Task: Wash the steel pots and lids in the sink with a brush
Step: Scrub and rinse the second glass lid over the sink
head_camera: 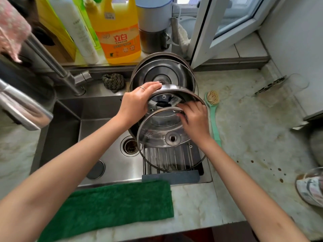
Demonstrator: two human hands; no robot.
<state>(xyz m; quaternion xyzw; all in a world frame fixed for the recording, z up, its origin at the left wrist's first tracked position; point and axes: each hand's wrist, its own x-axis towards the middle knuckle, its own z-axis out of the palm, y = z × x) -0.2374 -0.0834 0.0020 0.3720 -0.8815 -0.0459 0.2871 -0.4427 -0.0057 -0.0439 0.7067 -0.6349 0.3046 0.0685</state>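
Three lids stand on edge over the sink's [70,110] right end. The left hand [138,102] curls its fingers over the top rim of the middle lid [185,92], gripping it. The right hand [195,119] hooks its fingers round the upper rim of the front lid [157,130], which is glass and leans over a rack [174,158] inside the sink. The back lid [162,72] leans at the sink's far right corner. A brush [213,109] lies on the counter just right of the sink, untouched. A green towel [113,206] lies along the sink's near edge.
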